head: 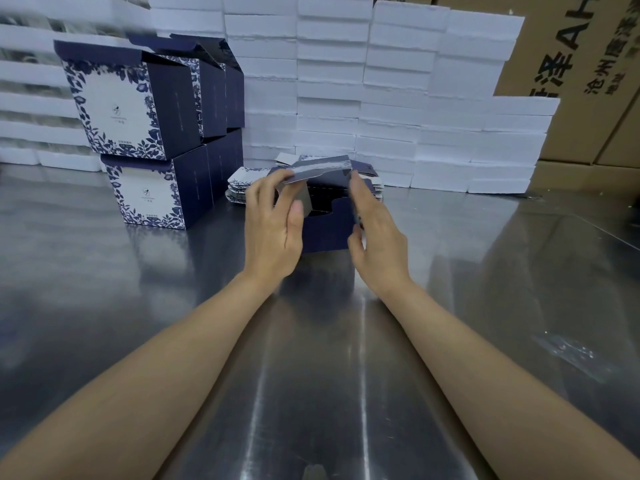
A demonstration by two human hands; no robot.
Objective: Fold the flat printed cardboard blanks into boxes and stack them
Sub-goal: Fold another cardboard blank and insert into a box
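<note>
While both hands work at the centre of the frame, the half-formed box stands on the steel table, dark blue front wall facing us, its top flap raised and blurred. The left hand pinches the box's left side between thumb and fingers, fingertips up at the flap's edge. The right hand lies flat against the right wall, fingers straight, thumb at the front corner.

Now the risks, as I judge them. Uneven pressure from the two sides could skew the walls, so the flap creases off its score or its tab misses the slot. That polished table looks slick; a hard push could send the box sliding into the pile of flat blanks just behind. And the finished boxes at upper left stand two tiers high with lids open, so a careless placement might tip them.

Writing? The brown cartons at upper right show large letters "AH" and Chinese characters including "沧州", the rest cropped. The finished boxes carry a small logo and fine lines, too small to read. White foam blocks wall off the back.
</note>
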